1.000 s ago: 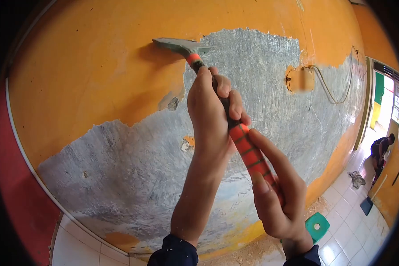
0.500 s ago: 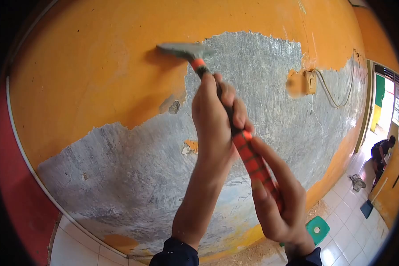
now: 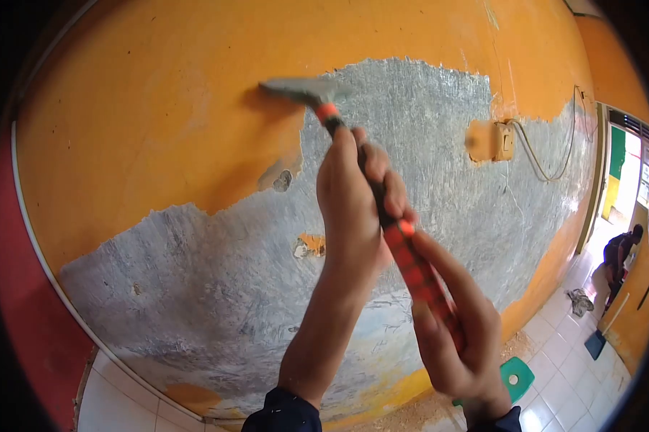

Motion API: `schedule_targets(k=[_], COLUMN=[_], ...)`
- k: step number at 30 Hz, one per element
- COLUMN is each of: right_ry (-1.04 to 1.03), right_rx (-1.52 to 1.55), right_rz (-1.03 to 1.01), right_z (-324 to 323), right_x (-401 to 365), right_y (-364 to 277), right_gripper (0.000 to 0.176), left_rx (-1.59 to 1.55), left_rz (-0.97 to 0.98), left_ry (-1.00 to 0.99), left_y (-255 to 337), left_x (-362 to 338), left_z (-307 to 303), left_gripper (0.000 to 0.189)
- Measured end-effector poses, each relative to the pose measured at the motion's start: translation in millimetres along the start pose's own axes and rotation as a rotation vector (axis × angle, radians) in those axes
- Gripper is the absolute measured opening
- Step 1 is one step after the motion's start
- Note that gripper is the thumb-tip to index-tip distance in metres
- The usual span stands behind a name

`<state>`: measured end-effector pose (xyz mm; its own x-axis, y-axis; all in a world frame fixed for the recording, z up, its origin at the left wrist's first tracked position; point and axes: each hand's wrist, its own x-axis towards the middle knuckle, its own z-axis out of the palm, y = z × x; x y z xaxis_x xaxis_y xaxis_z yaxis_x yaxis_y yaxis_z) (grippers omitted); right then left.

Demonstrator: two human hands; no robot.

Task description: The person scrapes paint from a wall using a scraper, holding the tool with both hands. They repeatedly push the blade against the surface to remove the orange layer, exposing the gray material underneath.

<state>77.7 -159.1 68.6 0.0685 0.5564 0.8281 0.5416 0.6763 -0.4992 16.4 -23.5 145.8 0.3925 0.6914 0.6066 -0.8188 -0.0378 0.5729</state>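
Note:
Both my hands grip one long-handled scraper. Its flat grey blade [image 3: 299, 91] lies against the orange wall [image 3: 144, 129], at the edge where the paint meets bare grey plaster [image 3: 216, 281]. My left hand [image 3: 353, 198] is wrapped round the upper, dark part of the handle. My right hand [image 3: 458, 338] closes on the lower, orange-and-black part of the handle [image 3: 417, 266]. The blade's left tip points at unscraped orange paint.
A wall socket with a hanging cable [image 3: 503, 140] is on the right. Paint chips [image 3: 411, 410] lie on the white tiled floor. A green stool [image 3: 517, 376] stands below my right hand. A person [image 3: 620, 252] crouches in the doorway at far right, near a dustpan [image 3: 594, 342].
The scraper blade has slid slightly down and to the right along the paint edge, and both hands moved with it. The view has shifted a little.

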Motion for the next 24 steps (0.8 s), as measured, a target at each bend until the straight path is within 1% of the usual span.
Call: schedule_targets(k=[2,3,4,6,7,8,10,12,14,15,16,18,20,22,23,24], right_ry=[-0.001,0.002,0.004,0.018,0.014,0.014,0.047,0.074,0.015,0.012,0.012,0.054,0.062,0.045,0.036,0.034], right_rx=[0.091,0.046,0.046,-0.054,-0.068,-0.065,0.086,0.061,-0.007,-0.08,-0.078,0.174,0.154,0.019,-0.074,-0.07], right_rz=[0.149,0.089,0.088,-0.069,0.0,0.006,0.101,0.062,-0.04,0.029,0.038,0.231,0.204,0.047,0.028,0.04], right_z=[-1,-2,-1,2,2,4,6,4,2,2,2,2,2,5,3,3], right_x=[8,9,4,-4,-2,2,10,7,-3,2,5,10,5,4,8,9], right_y=[-5,-7,-5,4,3,4,6,1,8,4,0,-8,-9,-1,4,6], right_gripper=[0.057,0.057,0.057,0.056,0.056,0.056,0.057,0.057,0.056,0.056,0.056,0.054,0.053,0.053,0.053,0.053], left_rx=[-0.012,0.007,0.008,-0.049,-0.04,-0.038,0.011,0.024,-0.004,0.018,0.019,0.031,0.027,0.002,0.033,0.035], left_rz=[0.08,0.051,0.05,0.01,0.0,-0.005,0.071,0.044,-0.008,-0.018,-0.025,0.053,0.041,-0.017,0.023,0.013], left_ry=[-0.018,-0.006,-0.008,-0.065,-0.045,-0.04,-0.051,-0.025,-0.02,-0.006,-0.002,-0.006,0.004,-0.015,-0.01,-0.002], left_y=[1,3,-1,-9,-9,-7,-1,-2,-6,-4,-3,0,-3,-6,-6,-5], left_x=[12,9,4,-3,-1,5,19,10,0,4,7,13,7,3,11,15], left_z=[5,8,3,-6,-6,-5,3,3,-3,-3,-1,8,5,-2,-1,0], left_gripper=[0.023,0.023,0.023,0.02,0.021,0.021,0.026,0.026,0.023,0.024,0.024,0.028,0.027,0.025,0.025,0.025])
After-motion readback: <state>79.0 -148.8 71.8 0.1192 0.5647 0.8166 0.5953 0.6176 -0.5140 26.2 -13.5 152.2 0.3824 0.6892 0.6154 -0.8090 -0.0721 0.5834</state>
